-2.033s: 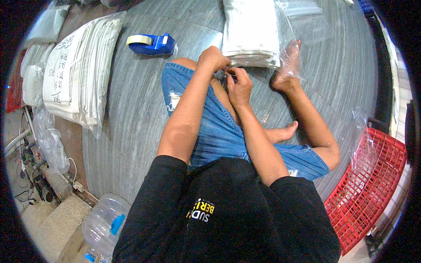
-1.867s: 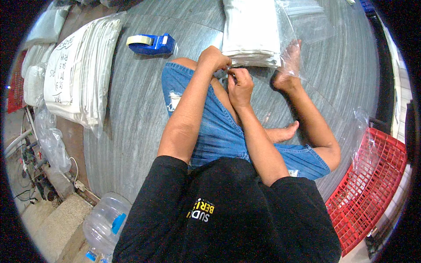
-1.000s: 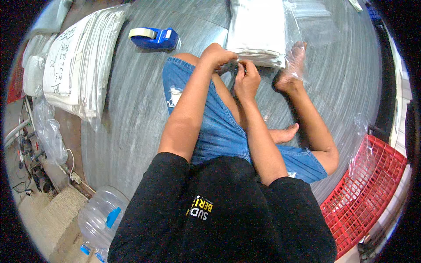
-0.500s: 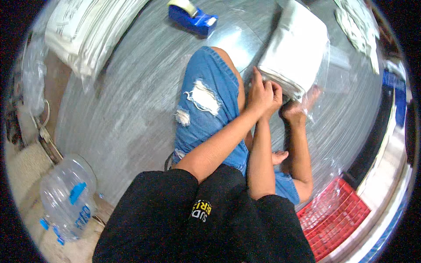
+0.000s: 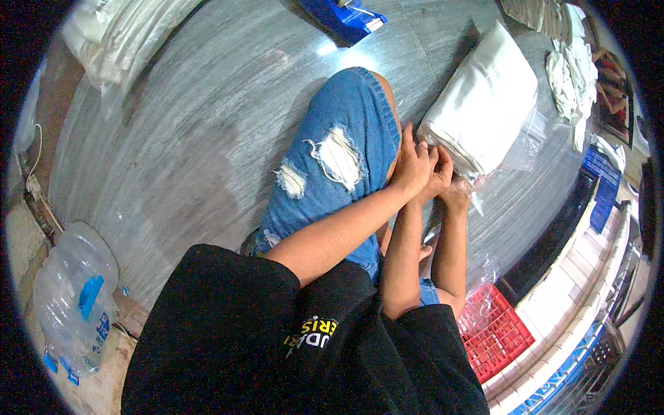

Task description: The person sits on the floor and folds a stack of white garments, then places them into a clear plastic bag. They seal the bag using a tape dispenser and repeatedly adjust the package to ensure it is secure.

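Note:
A white folded cloth bundle (image 5: 487, 104) lies on the floor in front of me, inside a clear plastic bag (image 5: 477, 181). My left hand (image 5: 415, 168) is at the bag's near corner, its index finger stretched along the edge and the other fingers curled in. Right beside it, my right hand (image 5: 440, 174) has bent fingers pinched together at the same edge. Both hands appear to grip the bag's plastic, though the fingertips are partly hidden. My bent knee in torn blue jeans (image 5: 339, 131) is just left of them.
A blue tape dispenser (image 5: 346, 19) stands beyond my knee. Stacked white cloths (image 5: 124, 41) lie far left, and loose white cloth (image 5: 573, 79) far right. A red plastic crate (image 5: 494, 332) is at the near right. Large clear plastic bottles (image 5: 76, 290) stand at the near left.
My view has turned, so the surroundings sit differently in the picture. Both hands stay together at the bag's near edge, with the fingers slightly shifted.

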A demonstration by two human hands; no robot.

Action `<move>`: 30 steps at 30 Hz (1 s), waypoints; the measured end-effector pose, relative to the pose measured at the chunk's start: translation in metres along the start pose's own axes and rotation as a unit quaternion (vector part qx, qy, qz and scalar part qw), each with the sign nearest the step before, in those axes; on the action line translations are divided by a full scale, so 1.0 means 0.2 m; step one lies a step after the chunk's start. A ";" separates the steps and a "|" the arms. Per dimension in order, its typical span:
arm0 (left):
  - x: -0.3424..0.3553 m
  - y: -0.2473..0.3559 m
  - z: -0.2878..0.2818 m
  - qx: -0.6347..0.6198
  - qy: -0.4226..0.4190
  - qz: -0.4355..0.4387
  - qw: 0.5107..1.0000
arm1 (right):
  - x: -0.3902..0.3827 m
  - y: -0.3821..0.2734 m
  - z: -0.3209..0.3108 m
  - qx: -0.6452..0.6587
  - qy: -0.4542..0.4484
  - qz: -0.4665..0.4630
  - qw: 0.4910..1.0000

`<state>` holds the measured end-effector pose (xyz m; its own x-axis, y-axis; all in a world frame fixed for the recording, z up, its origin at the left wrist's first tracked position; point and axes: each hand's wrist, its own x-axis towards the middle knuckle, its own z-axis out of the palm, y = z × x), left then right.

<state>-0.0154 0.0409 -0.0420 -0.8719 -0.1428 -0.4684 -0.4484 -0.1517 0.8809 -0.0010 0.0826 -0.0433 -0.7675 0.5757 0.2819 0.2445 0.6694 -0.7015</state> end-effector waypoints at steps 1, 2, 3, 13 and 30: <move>-0.01 0.03 0.00 0.014 0.008 0.004 1.000 | 0.00 0.01 -0.01 -0.009 0.006 0.002 1.000; -0.01 0.05 -0.01 0.002 0.018 0.001 1.000 | 0.00 0.02 -0.01 -0.014 0.008 0.003 1.000; -0.01 0.07 -0.02 -0.009 0.027 -0.001 1.000 | 0.00 0.01 0.00 -0.018 0.009 0.006 1.000; -0.01 0.05 0.00 -0.102 0.004 -0.065 0.993 | 0.01 0.02 -0.05 -0.044 0.027 -0.021 0.998; 0.01 0.05 0.01 -0.031 0.032 0.008 0.999 | 0.13 0.07 -0.15 -0.023 0.002 0.035 0.999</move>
<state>-0.0212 0.0419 -0.0343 -0.8640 -0.2072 -0.4590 -0.4190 -0.2098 0.8834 0.0003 0.1218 -0.0267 -0.7454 0.6233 0.2363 0.3237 0.6483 -0.6891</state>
